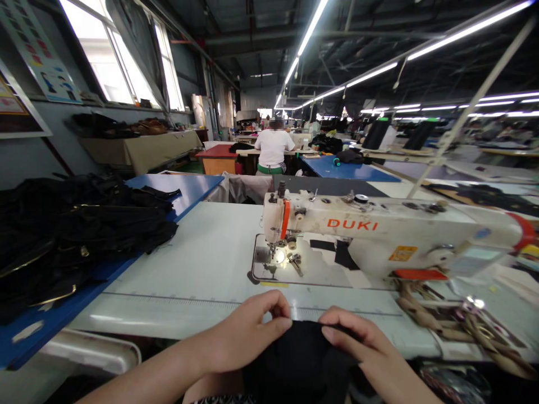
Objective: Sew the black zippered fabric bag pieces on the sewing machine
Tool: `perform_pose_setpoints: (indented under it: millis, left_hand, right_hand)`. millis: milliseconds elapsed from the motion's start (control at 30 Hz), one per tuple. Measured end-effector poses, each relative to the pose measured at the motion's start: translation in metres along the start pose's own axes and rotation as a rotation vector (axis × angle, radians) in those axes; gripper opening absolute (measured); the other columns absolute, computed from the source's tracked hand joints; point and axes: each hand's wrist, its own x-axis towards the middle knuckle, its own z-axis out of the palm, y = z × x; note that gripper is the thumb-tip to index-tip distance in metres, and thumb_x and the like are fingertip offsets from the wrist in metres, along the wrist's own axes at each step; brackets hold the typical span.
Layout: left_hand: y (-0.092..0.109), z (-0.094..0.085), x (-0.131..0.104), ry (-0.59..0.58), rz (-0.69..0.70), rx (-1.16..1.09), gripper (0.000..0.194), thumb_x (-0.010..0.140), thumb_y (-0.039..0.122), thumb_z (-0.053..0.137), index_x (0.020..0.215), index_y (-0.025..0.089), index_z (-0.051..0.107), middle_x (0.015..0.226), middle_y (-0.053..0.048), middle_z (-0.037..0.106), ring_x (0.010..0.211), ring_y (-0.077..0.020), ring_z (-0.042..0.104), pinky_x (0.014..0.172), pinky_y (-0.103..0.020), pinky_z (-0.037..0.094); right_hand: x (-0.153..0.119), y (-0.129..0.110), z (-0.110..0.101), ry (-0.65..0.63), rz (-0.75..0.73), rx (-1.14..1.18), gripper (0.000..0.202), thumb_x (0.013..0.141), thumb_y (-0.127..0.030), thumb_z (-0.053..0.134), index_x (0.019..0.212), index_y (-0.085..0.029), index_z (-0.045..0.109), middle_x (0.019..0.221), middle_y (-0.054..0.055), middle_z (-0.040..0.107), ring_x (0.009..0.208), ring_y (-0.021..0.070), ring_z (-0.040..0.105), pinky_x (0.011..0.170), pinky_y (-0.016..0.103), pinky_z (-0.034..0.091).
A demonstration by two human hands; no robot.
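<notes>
A piece of black fabric point(301, 362) hangs between my two hands at the bottom centre, just in front of the table's near edge. My left hand point(256, 331) pinches its upper left corner between thumb and fingers. The upper right part of the fabric is pinched by my right hand point(351, 334). Beyond my hands stands a white sewing machine point(311, 219) with orange lettering. Its needle area and metal plate point(269, 269) show no fabric under the needle.
Black garments with gold zippers point(84, 224) are heaped on a blue table point(185, 188) at the left. Brown strips and small metal tools point(425, 314) lie at the right. A person in a white shirt point(272, 147) sits farther ahead.
</notes>
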Motion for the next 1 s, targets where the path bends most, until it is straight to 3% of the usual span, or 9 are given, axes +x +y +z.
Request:
perform_pose_setpoints:
  millis: [167,300,567,800,867,1000]
  left_hand:
    - [0.002,0.005,-0.002,-0.012,-0.037,-0.106,0.013,0.078,0.028,0.060,0.087,0.018,0.059,0.080,0.003,0.052,0.078,-0.0123,0.048,0.071,-0.023,0.038]
    - [0.001,0.010,-0.002,0.029,-0.063,-0.078,0.013,0.070,0.025,0.068,0.081,0.018,0.065,0.082,0.003,0.055,0.081,-0.0131,0.051,0.074,-0.023,0.038]
    - [-0.010,0.015,0.001,-0.030,-0.015,-0.067,0.010,0.074,0.026,0.065,0.079,0.018,0.065,0.077,0.004,0.057,0.076,-0.0118,0.051,0.071,-0.022,0.037]
    - [-0.015,0.022,0.014,-0.054,0.024,0.004,0.007,0.073,0.025,0.064,0.072,0.018,0.064,0.074,0.003,0.055,0.075,-0.0131,0.052,0.071,-0.024,0.037]
    - [-0.017,0.024,0.017,-0.053,0.053,0.033,0.006,0.074,0.024,0.063,0.072,0.019,0.064,0.075,0.003,0.055,0.075,-0.0131,0.052,0.071,-0.024,0.037]
    - [-0.019,0.025,0.019,-0.038,0.075,0.085,0.007,0.077,0.026,0.061,0.074,0.020,0.064,0.077,0.002,0.053,0.076,-0.0136,0.052,0.072,-0.024,0.038]
  right_hand:
    - [-0.001,-0.008,0.007,-0.029,0.107,0.166,0.016,0.071,-0.034,0.064,0.067,-0.019,0.059,0.059,-0.002,0.046,0.057,0.0119,0.040,0.052,0.023,0.030]
    - [-0.001,-0.016,0.011,-0.048,0.090,0.158,0.016,0.067,-0.030,0.065,0.062,-0.018,0.056,0.058,-0.003,0.044,0.058,0.0115,0.039,0.053,0.023,0.030]
    - [-0.003,-0.020,0.006,-0.019,-0.064,-0.258,0.002,0.071,-0.020,0.059,0.069,-0.019,0.059,0.071,-0.002,0.055,0.071,0.0141,0.049,0.065,0.024,0.037]
    - [-0.013,-0.014,0.002,0.033,-0.418,-0.708,0.027,0.063,0.003,0.050,0.077,-0.018,0.059,0.083,0.001,0.060,0.085,0.0160,0.053,0.078,0.027,0.038]
    - [-0.015,-0.013,-0.001,0.020,-0.431,-0.763,0.026,0.067,0.002,0.051,0.080,-0.018,0.060,0.084,0.001,0.061,0.085,0.0159,0.053,0.079,0.027,0.038]
    - [-0.018,-0.015,-0.008,0.002,-0.289,-0.729,0.010,0.081,-0.014,0.056,0.086,-0.021,0.061,0.086,0.000,0.062,0.084,0.0146,0.056,0.075,0.025,0.040]
